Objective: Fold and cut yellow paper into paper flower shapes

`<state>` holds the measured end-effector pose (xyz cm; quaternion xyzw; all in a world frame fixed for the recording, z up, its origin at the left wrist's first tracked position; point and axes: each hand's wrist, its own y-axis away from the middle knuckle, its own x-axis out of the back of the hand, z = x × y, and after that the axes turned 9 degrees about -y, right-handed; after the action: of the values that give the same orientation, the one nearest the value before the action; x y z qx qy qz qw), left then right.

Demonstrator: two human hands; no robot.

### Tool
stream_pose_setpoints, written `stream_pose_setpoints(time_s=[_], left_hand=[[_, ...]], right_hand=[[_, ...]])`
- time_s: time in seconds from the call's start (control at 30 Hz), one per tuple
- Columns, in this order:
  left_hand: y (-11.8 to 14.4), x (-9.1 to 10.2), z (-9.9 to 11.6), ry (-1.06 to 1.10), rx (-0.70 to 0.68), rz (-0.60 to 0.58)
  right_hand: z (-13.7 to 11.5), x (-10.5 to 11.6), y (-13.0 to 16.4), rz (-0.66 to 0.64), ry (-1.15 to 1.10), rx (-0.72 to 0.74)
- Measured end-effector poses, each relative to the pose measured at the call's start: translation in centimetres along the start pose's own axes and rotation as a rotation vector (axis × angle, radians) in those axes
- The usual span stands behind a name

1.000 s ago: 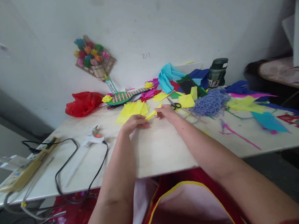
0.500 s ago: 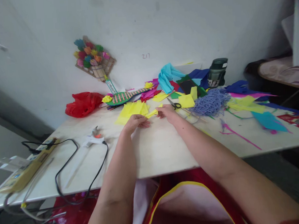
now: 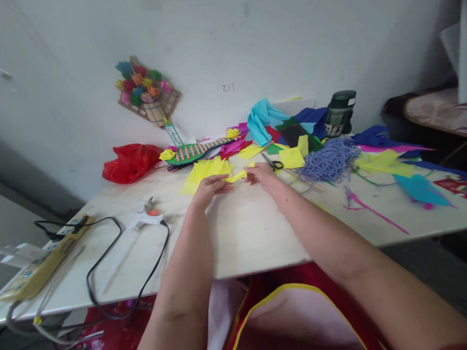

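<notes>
Between my two hands a narrow strip of yellow crepe paper [image 3: 237, 176] is stretched just above the table. My left hand [image 3: 214, 188] pinches its left end between thumb and fingers. At the other end, my right hand [image 3: 258, 174] has its fingers closed on the strip. A larger sheet of yellow crepe paper [image 3: 205, 172] lies flat behind my left hand. Black-handled scissors [image 3: 275, 164] rest right behind my right hand, beside a small yellow paper piece [image 3: 291, 157].
At left are a white glue gun [image 3: 146, 219] with a looping black cord and a power strip [image 3: 47, 257]. A red plastic bag [image 3: 131, 162] sits near the wall. Tangled purple string [image 3: 328, 160], coloured paper and a dark bottle [image 3: 339, 114] fill the right back.
My left hand has shifted slightly, its fingers now straighter along the yellow strip. My right hand stays almost where it was.
</notes>
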<state>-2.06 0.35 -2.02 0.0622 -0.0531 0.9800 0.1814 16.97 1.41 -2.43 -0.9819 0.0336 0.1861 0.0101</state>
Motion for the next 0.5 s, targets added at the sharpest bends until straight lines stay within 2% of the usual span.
stream_pose_setpoints(time_s=[0.33,0.5], left_hand=[[0.05,-0.03,0.14,0.024,-0.018,-0.007],[-0.20,-0.38,-0.06,-0.032,-0.008,0.060]], right_hand=[[0.14,0.07,-0.05,-0.014,0.017,-0.001],[0.41,0.01,-0.15,-0.038,0.038,0.036]])
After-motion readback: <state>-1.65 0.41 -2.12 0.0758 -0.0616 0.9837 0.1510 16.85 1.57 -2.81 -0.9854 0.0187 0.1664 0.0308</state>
